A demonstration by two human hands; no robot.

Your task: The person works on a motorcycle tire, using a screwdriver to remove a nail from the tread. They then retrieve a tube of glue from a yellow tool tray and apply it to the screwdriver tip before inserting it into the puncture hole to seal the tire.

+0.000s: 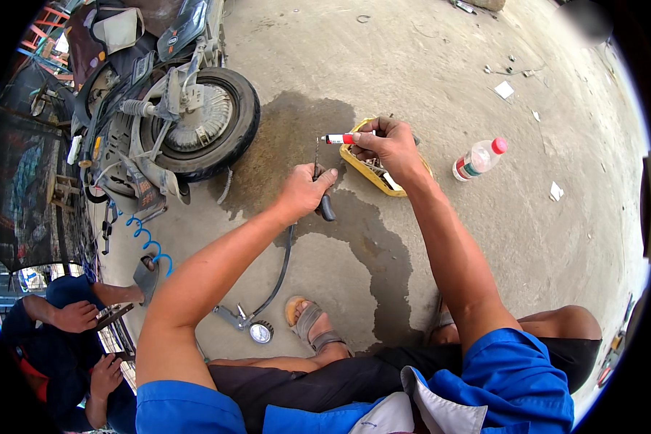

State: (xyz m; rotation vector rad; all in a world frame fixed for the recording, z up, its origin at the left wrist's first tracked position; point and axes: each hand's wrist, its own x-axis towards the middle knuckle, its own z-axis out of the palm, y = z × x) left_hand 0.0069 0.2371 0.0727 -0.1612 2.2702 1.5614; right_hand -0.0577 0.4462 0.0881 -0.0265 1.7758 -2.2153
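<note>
Two-handed above a concrete floor (557,239), holds a small tube (338,139) and a thin metal tool (316,159) with a black handle (327,210) close together. Pinches the red, white and black tube between thumb and fingers of the right hand (392,145), roughly level, with the nozzle toward the left, just beside the upper tip of the tool; cannot tell whether touching it. Grips the tool near upright in the closed left hand (301,189), with the handle jutting out below. Has a yellow tray (396,192) of small items just under the right hand, and a clear bottle (477,160) with a red cap farther right. Faces a dark wet patch (289,137) on the concrete, next to a two-wheeler's wheel (249,123) at upper left. Has a round gauge (261,332) on a black hose (282,264) nearer the body, beside a sandalled foot (315,323).
</note>
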